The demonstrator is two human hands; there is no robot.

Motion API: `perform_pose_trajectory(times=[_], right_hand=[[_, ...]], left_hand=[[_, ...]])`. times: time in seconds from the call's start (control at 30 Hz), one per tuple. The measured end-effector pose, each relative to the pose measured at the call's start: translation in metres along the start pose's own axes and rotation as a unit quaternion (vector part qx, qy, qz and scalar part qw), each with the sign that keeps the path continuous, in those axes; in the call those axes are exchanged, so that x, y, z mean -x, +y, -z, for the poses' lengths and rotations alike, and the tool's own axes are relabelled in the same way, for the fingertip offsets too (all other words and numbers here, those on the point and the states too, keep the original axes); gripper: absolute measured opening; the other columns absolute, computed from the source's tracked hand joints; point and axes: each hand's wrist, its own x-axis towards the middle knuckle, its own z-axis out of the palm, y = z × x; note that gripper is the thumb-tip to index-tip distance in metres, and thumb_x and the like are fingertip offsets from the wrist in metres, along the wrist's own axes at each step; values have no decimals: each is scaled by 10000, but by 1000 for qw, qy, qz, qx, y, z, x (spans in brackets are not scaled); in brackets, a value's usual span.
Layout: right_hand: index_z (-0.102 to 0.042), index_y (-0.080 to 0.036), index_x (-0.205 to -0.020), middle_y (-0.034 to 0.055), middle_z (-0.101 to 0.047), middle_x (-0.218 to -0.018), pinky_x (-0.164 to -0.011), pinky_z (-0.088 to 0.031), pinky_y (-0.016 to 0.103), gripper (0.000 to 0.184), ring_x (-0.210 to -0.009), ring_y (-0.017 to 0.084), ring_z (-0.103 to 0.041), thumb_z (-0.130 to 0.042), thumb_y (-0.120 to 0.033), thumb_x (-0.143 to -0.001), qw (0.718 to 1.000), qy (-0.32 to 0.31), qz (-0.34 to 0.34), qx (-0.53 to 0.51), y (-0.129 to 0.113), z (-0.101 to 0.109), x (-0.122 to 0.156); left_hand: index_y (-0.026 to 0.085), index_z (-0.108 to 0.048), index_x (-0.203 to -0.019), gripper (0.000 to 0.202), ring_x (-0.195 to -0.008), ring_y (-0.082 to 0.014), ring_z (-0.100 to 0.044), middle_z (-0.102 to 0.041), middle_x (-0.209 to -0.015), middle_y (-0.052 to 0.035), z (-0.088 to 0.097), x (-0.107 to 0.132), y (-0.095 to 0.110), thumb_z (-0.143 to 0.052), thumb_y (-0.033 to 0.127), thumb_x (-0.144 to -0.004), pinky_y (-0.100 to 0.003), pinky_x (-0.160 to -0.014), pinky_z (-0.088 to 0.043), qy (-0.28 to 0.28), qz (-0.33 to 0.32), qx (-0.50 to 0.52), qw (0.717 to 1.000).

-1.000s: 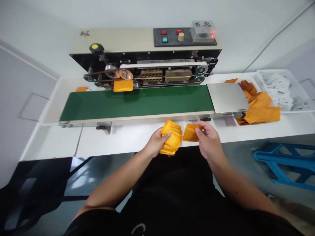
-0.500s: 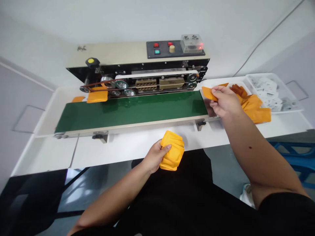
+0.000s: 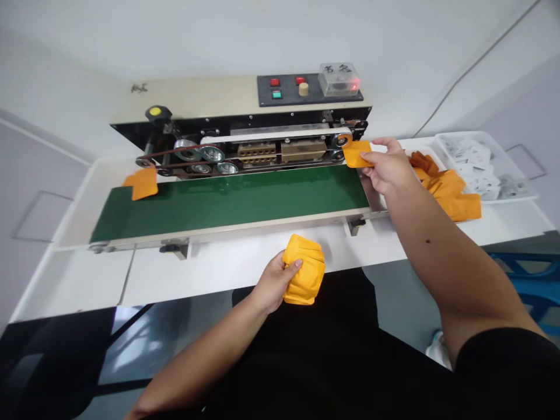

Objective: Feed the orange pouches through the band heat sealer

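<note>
My left hand [image 3: 275, 281] grips a fanned stack of yellow-orange pouches [image 3: 306, 274], thumb on top, in front of the table's near edge. Between the thumb and fingers of my right hand [image 3: 389, 166] is a single orange pouch [image 3: 356, 154]. Its far edge meets the rollers at the right end of a band sealing machine [image 3: 196, 96]. Under the rollers runs a green conveyor belt [image 3: 245, 198]. Another orange pouch [image 3: 145, 183] is at the belt's left end, apart from both hands.
Orange pouches lie in a heap [image 3: 455, 195] right of the belt. Behind them, a clear plastic tray [image 3: 516, 175] holds white packets. A control panel [image 3: 289, 90] with buttons and a knob tops the machine. A blue stool [image 3: 525, 280] stands at the lower right.
My right hand has moved left, bringing its pouch to the rollers. At the machine's left end, the other pouch has travelled left, out of the belts. My left hand has barely moved.
</note>
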Motion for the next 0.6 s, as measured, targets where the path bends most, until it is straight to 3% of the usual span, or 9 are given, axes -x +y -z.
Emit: perform_pose_trajectory(times=[0.3,0.4,0.5,0.6], right_hand=[[-540,-265,-1050,-39,-666,-873,-550,-571,194,460,-749,142,-709,-817,-92,-727,999,-24,-34,-5,-7,-15,18],[-542,-257,-1029,-24,-646,-911,-513,-540,193,367,-706,133,-688,-801,-158,-787,999,12,-26,26,-16,-15,35],[-560,-259,-1016,-7,-608,-1023,-452,-473,182,306,-695,114,-655,-790,-216,-818,995,58,64,40,-20,-7,76],[-597,-261,-1036,24,-623,-1045,-436,-437,209,279,-738,144,-657,-798,-250,-842,987,25,146,63,-12,10,140]], left_hand=[[157,-751,-1174,543,-977,-289,-797,-827,-1107,-133,-1,-2,-3,-966,502,-814,-385,-881,-624,-9,-1,3,1000],[161,-751,-1175,540,-975,-283,-797,-825,-1129,-135,-1,-2,-4,-969,497,-812,-386,-886,-627,-8,0,8,1000],[163,-747,-1182,538,-979,-281,-796,-824,-1140,-136,-4,-1,-3,-965,494,-818,-387,-886,-629,-4,-1,16,1000],[166,-743,-1172,533,-985,-290,-797,-825,-1126,-132,-9,-2,-1,-966,492,-815,-402,-898,-626,5,-8,28,1000]])
